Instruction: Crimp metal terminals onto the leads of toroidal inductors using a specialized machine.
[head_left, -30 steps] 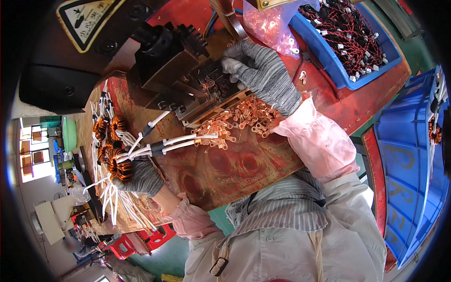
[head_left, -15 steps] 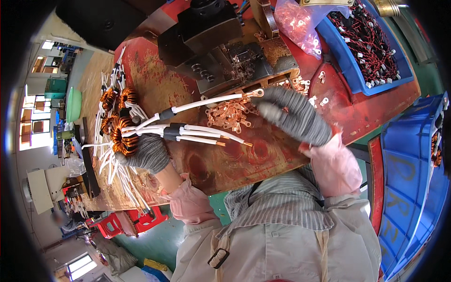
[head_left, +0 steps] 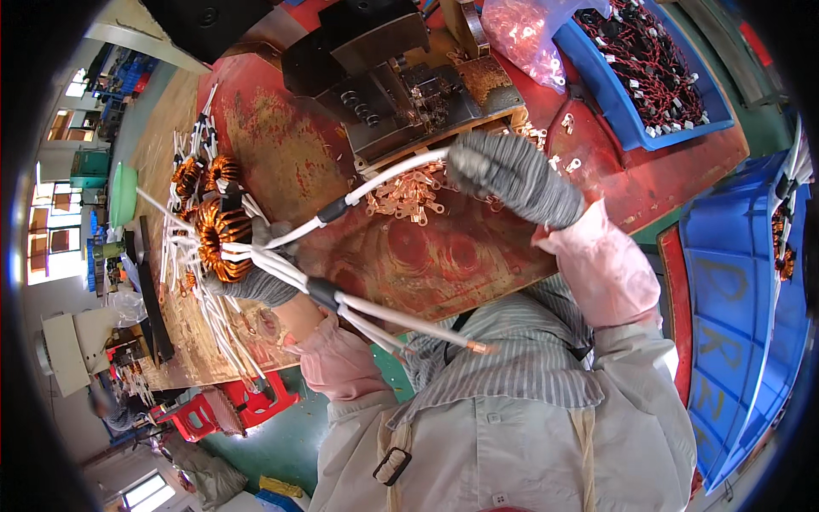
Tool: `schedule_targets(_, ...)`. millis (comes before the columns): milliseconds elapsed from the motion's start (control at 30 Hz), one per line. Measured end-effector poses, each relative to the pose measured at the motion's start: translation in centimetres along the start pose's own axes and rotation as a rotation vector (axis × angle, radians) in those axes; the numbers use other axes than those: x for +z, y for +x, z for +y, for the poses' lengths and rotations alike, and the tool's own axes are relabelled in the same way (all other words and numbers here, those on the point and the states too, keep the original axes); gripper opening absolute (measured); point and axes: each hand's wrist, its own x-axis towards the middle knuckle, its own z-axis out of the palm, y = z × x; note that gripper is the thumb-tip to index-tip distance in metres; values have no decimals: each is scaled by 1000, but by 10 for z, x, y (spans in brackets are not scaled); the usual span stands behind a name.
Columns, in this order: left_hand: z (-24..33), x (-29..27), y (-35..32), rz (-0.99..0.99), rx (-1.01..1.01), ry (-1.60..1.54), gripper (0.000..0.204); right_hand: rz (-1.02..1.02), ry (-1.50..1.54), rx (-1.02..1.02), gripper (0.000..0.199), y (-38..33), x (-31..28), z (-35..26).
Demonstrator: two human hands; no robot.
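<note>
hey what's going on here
A person in grey gloves is handling a copper-wound coil with white wires. The left hand holds the coil, while the right hand has the end of one white wire, in front of a dark metal machine. Another wire with a bare copper end reaches over the person's lap. Loose copper lugs lie piled on the table.

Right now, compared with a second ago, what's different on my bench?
Your right hand has drawn back from the press and now appears to grip one white lead near its end. The other white leads have swung toward your body. Your left hand still holds the copper coil; the blue tray stays put.
</note>
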Motion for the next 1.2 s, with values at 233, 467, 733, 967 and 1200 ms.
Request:
schedule_targets(233, 1, -14, -12, 373, 310, 300, 78, 248, -723, -523, 27, 1, -22, -10)
schedule_targets(467, 19, -11, -12, 466, 371, 380, 71, -106, -779, -106, 30, -12, -28, 27)
schedule_targets(733, 16, -5, -4, 181, 313, 287, 62, -88, -1335, -96, 20, 7, 6, 30)
schedule_targets(967, 13, -2, -4, 230, 266, 306, 66, 246, -842, -286, 22, -2, 1, 35)
schedule_targets(1200, 14, -1, -7, 207, 179, 275, 72, 291, 312, 95, 15, -12, 6, 18)
